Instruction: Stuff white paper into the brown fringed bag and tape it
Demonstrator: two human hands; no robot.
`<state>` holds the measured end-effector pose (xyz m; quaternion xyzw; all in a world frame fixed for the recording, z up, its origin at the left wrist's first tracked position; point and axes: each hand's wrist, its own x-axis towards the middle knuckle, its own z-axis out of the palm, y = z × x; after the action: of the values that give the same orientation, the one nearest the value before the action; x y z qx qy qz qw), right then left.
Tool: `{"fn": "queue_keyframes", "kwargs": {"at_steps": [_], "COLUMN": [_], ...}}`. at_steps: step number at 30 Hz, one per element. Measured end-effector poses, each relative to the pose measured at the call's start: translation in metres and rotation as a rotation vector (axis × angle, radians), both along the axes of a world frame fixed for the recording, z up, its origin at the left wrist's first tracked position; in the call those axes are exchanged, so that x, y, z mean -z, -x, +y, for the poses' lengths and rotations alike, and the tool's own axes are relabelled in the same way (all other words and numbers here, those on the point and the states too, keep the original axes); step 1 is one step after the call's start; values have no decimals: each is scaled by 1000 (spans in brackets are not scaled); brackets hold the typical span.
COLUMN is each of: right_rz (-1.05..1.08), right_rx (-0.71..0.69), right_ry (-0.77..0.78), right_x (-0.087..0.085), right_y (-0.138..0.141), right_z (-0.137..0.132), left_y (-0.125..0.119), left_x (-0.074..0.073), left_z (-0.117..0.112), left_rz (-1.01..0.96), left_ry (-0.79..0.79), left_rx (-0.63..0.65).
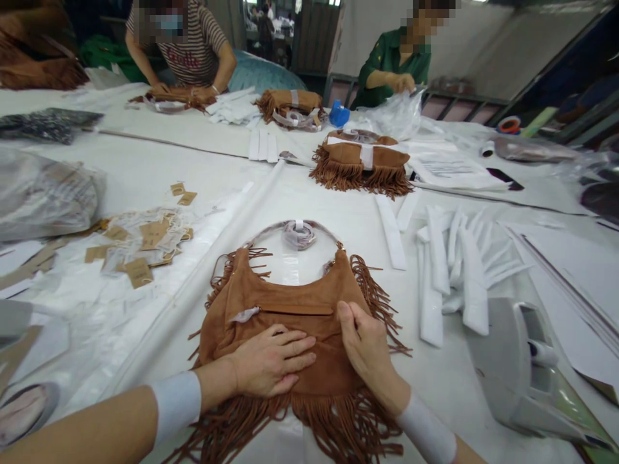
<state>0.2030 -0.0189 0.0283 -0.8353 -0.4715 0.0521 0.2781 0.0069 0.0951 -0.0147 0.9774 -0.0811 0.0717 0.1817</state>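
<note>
A brown suede handbag with long fringes lies flat on the table in front of me. Its front zipper is drawn across the middle, and the zipper pull is covered in clear wrap. My left hand rests flat on the lower front of the bag, fingers stretched out. At the right end of the zipper, my right hand is closed, thumb and curled fingers pinching the suede. Above the bag, its wrapped handle arches around a coiled, wrapped strap. White bands circle both wrists.
White foam strips and a grey tape dispenser lie at right. Brown tags with strings are heaped at left near a plastic bag. A folded fringed bag sits farther back, where two co-workers stand across the table.
</note>
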Motion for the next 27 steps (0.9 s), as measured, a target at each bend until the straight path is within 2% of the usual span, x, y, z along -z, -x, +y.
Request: {"fn": "queue_keyframes", "kwargs": {"at_steps": [2,4,6,9,13,16,18,19,22,23,24,25,27], "right_rz": [85,89,9,-110,-167,-257,-329,-351,-358,-354,-353,-354,-357], "right_rx": [-138,-280,-386,-442,-543,-625,-639,-641,-652,-656,-657,-656,-650], "right_ry": [-23,-14,-19,-70,-155,-152,-122,-109,-87,-87,-88,-93,-104], "right_x": [5,20,37,54,54,51,51,51,53,53,54,54,55], "right_y": [27,46,55,54,48,49,51,52,53,54,54,54,53], "right_z": [10,15,15,15,18,20,21,22,22,23,23,23,23], "left_y": [-1,-1,-2,-3,1,22,46,60,98,107,112,114,112], "left_x": [1,6,11,17,12,2,-5,-7,-12,-13,-14,-15,-16], "left_z": [0,1,2,6,7,7,12,16,35,41,46,49,52], "left_rz": [-10,-13,-7,-13,-58,-103,-143,-175,-220,-170,-86,11,155], "left_ry": [-1,-23,-51,-86,-121,-131,-114,-89,85,182,283,365,410], "left_rx": [-10,-18,-17,-9,-54,-149,-321,-472,-1069,-1215,-1292,-1306,-1255]}}
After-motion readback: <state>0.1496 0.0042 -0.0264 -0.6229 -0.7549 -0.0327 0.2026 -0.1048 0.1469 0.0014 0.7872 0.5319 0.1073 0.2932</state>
